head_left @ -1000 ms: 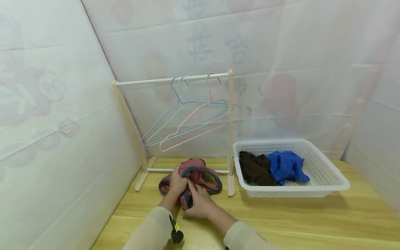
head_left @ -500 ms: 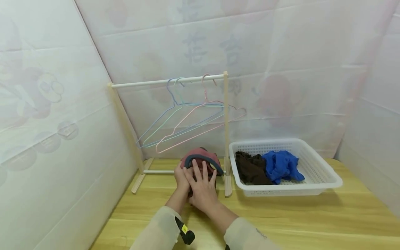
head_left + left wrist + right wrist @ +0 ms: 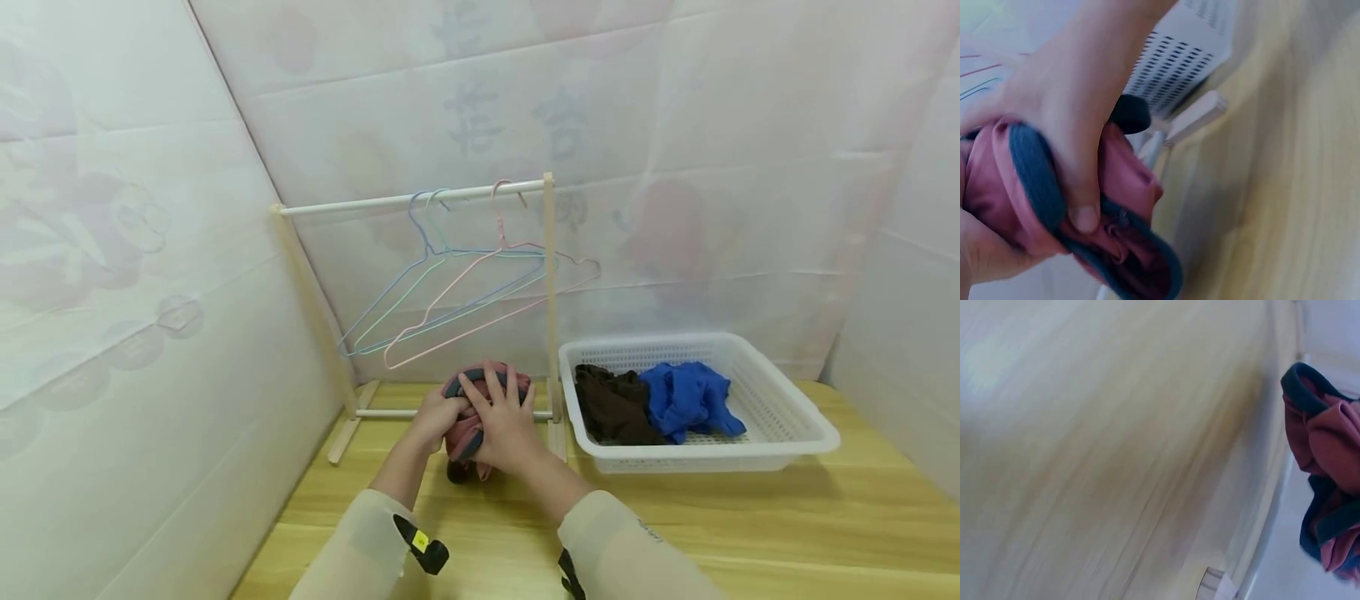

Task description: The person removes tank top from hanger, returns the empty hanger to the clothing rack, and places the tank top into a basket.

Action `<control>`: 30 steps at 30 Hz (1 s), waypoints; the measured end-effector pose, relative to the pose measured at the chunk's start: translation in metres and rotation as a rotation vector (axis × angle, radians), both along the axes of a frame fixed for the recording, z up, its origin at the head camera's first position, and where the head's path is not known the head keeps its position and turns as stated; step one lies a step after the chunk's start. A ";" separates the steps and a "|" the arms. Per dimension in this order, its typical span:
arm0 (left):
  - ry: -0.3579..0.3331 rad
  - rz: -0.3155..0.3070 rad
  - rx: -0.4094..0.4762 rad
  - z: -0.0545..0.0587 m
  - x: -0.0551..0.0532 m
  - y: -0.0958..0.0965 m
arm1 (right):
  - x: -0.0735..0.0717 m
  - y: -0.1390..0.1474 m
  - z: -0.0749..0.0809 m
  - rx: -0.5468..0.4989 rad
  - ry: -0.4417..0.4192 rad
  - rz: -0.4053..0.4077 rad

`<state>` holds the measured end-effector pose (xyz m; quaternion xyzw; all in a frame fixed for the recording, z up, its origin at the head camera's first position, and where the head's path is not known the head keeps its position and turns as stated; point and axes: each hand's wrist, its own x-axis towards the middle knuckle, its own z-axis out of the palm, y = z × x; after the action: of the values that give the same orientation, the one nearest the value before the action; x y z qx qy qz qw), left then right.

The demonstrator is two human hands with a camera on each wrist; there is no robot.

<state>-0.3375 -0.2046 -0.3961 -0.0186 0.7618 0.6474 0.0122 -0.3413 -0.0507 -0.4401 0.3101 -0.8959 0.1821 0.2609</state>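
A dusty-red garment with dark teal edging is bunched between both hands, low in front of the hanger rack. My left hand grips it from the left, fingers partly hidden in the folds. Over its right side my right hand holds it with fingers spread. In the left wrist view, the right thumb presses on the red cloth near a teal-edged opening. Only gathered folds of the garment show at the right of the right wrist view, with neither hand visible.
Behind the hands stands a wooden rack whose white bar carries a blue hanger, a green hanger and a pink hanger. Right of it, a white basket holds brown cloth and blue cloth.
The garment, spread wider on the table a second ago, is now gathered into a compact bundle between the hands. The right hand has moved up over it, fingers spread. Hangers and basket stay put.
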 end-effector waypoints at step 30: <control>0.137 -0.220 0.457 -0.021 0.025 0.018 | 0.003 0.019 0.015 -0.987 -0.647 0.129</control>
<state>-0.3129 -0.1868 -0.4172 0.1112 0.5922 0.7973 0.0348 -0.3384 -0.0312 -0.4247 0.1346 -0.7185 0.6781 0.0764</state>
